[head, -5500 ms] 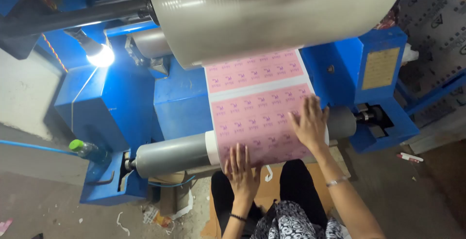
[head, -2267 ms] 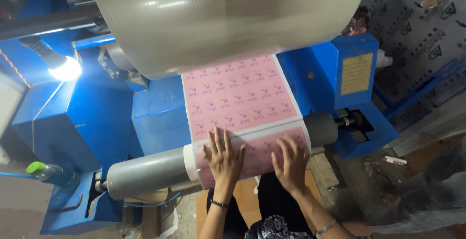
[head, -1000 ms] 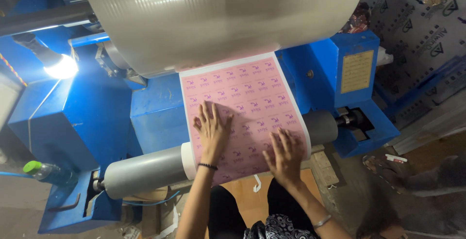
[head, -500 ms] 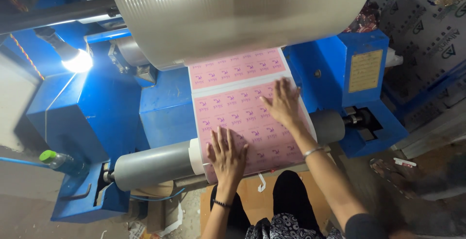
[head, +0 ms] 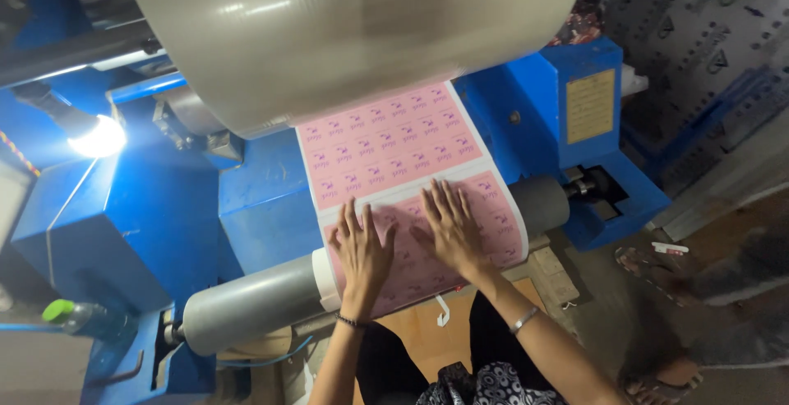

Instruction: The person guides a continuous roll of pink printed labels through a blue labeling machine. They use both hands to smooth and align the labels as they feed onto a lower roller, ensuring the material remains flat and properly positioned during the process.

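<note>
left hand (head: 362, 253): flat, fingers spread wide, palm down on the pink printed sheet (head: 394, 146); it grips nothing. a dark band sits on its wrist. right hand (head: 450, 228): also flat and spread, palm down on the same sheet, just beside the left hand and slightly higher up the web. a thin metal bangle (head: 523, 320) circles its forearm.

the sheet is one continuous web carrying rows of small purple marks, crossed by one plain pale band that runs just above the fingertips. the web comes down from under one large silvery drum (head: 345, 27) at the top and wraps over one grey roller (head: 255, 302) at the bottom, where both hands press it. the far end of the roller (head: 542, 203) shows to the right of the web.

the machine frame (head: 123, 224) is blue. counted on it: one yellow plate (head: 590, 105) on the right housing, one lit lamp (head: 97, 135) at left, one green-capped bottle (head: 70, 314) at lower left.

the floor is bare grey concrete. at lower right a sandalled foot (head: 657, 380), probably of a second person, is partly in view; the blur prevents certainty.
</note>
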